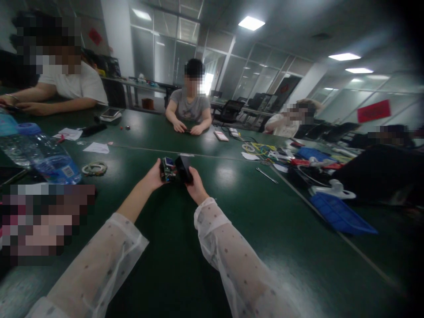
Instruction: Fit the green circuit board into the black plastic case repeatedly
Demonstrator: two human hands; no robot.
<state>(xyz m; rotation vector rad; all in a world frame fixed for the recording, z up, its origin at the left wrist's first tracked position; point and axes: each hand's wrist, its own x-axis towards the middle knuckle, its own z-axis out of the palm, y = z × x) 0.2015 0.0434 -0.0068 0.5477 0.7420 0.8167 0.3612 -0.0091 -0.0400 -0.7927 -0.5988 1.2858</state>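
Near the middle of the view, my left hand is closed on the left side of a small device with a circuit board, whose small screen and electronic parts show. Close beside it, on the right, my right hand grips a black cover-like piece, tilted toward the board. Both things are held above the green table. Whether the two pieces touch is hard to tell. My fingers behind them are mostly hidden.
Water bottles and a cable coil stand or lie left. A wrench, tangled wires and a blue tray are at right. Several people sit around the table, one straight across.
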